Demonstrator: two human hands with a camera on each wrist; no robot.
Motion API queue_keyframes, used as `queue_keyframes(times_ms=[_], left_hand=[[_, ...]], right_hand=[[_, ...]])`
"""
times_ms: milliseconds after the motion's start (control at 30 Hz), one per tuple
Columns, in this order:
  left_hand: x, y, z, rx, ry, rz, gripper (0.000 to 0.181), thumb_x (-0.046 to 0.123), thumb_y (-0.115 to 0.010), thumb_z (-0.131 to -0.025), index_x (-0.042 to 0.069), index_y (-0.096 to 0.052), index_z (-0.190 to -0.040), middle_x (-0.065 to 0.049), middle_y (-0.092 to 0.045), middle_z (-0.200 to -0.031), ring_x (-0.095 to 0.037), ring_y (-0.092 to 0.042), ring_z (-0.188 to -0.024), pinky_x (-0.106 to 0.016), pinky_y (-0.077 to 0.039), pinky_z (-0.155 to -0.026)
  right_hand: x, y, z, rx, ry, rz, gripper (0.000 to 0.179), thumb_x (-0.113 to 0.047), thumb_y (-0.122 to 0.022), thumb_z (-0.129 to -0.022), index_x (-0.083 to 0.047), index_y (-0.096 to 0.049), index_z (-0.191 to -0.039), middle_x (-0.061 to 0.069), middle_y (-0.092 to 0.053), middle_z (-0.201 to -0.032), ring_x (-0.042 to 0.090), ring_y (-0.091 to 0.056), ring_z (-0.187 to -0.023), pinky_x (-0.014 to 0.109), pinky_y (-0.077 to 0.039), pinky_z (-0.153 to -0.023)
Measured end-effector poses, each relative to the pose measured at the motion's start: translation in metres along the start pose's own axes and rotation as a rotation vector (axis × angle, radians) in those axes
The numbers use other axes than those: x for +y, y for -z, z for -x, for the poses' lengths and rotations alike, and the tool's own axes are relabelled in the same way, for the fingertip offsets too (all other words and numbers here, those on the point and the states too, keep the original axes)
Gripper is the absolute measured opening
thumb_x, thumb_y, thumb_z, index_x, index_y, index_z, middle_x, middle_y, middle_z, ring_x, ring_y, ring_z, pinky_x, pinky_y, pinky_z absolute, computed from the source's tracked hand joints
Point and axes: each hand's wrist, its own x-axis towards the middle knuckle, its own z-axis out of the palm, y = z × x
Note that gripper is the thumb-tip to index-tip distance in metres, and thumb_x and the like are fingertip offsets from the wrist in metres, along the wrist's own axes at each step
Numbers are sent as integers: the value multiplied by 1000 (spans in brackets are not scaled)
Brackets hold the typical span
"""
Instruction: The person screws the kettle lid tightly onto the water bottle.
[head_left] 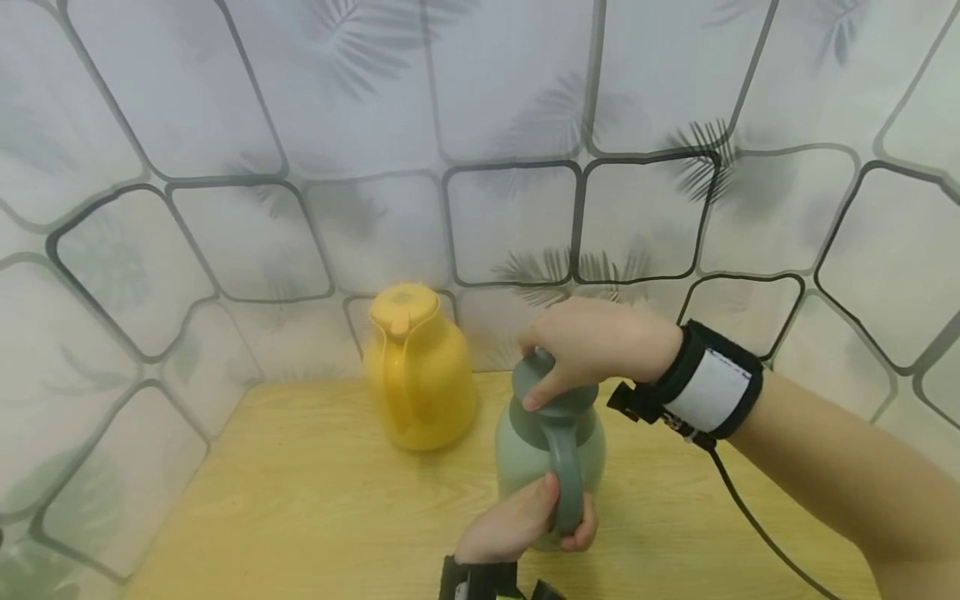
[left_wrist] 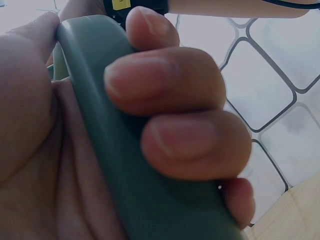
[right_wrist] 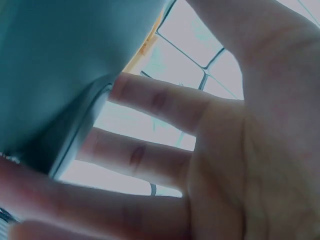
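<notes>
A green thermos jug (head_left: 517,454) stands upright on the table, its handle (head_left: 567,475) facing me. My left hand (head_left: 504,525) grips that handle low down; in the left wrist view, curled fingers (left_wrist: 170,82) wrap around it. From above, my right hand (head_left: 600,342) holds the jug's darker green lid (head_left: 573,400), thumb on the near side. Fingers (right_wrist: 160,100) meet the lid's edge in the right wrist view. The far fingertips are hidden in the head view.
A yellow thermos jug (head_left: 442,383) stands left of the green one, its handle also toward me. The wooden table (head_left: 300,500) meets a patterned curtain (head_left: 510,225) behind the jugs. A cable (head_left: 757,521) trails from the right wrist strap.
</notes>
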Motion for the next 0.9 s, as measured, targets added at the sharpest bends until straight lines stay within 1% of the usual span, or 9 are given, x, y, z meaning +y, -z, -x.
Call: queue_keyframes(times_ms=[233,400,467,533,567,633,733,800,900], left_hand=[[0,0,0,1,-5,-21,83,55,9,-95,-6,-44,-75,-9,-41,-63,-8,-41,-61,-17,-37,-63],[0,0,0,-1,-5,1,83,55,8,-95,-6,-43,-75,-13,-40,-63,-5,-41,-62,-17,-37,-63],[0,1,0,-3,-11,7,82,55,8,-95,-6,-43,-75,-14,-40,-63,-4,-40,-63,-18,-36,-62],[0,1,0,-6,-17,7,82,54,8,-96,-6,-43,-75,-15,-41,-63,-4,-40,-63,-18,-36,-62],[0,1,-1,-5,-20,5,82,54,8,-96,-6,-43,-75,-15,-41,-63,-4,-40,-63,-18,-36,-62],[0,1,-1,-6,-22,2,82,54,8,-95,-6,-43,-75,-15,-41,-63,-4,-40,-63,-18,-36,-62],[0,1,-1,-8,-19,6,82,55,8,-95,-6,-43,-74,-15,-41,-63,-5,-40,-62,-18,-36,-62],[0,1,-1,-9,-14,15,83,55,8,-95,-7,-43,-74,-15,-40,-63,-5,-40,-62,-18,-36,-61],[2,1,-2,-8,-10,25,83,55,8,-95,-7,-43,-74,-16,-40,-63,-5,-40,-62,-18,-36,-61]], right_hand=[[-4,1,1,16,-34,19,45,-55,-77,-72,-17,-70,-96,-7,-62,-82,12,-56,-69,29,-46,-58],[-4,6,6,13,-73,71,56,-60,-75,-71,-20,-68,-110,-5,-66,-97,13,-60,-78,33,-49,-63],[-2,9,9,23,-82,89,62,-61,-75,-70,-22,-66,-116,-5,-67,-103,15,-62,-83,36,-50,-67],[1,13,10,27,-72,89,64,-60,-76,-70,-22,-65,-120,-4,-66,-107,16,-62,-88,38,-50,-72],[2,15,11,19,-64,77,65,-59,-77,-70,-22,-64,-122,-4,-65,-109,16,-62,-90,39,-50,-74],[5,18,12,-5,-17,55,68,-54,-79,-71,-20,-61,-126,-1,-63,-117,19,-60,-98,41,-49,-81],[7,21,12,-73,67,3,70,-44,-84,-70,-20,-58,-130,-1,-58,-122,19,-56,-105,39,-47,-85],[8,21,13,-109,125,-22,72,-37,-86,-68,-19,-57,-130,-2,-55,-124,18,-55,-106,37,-46,-87],[8,19,13,-147,171,-42,73,-30,-89,-64,-20,-57,-129,-4,-53,-119,16,-54,-101,35,-47,-84]])
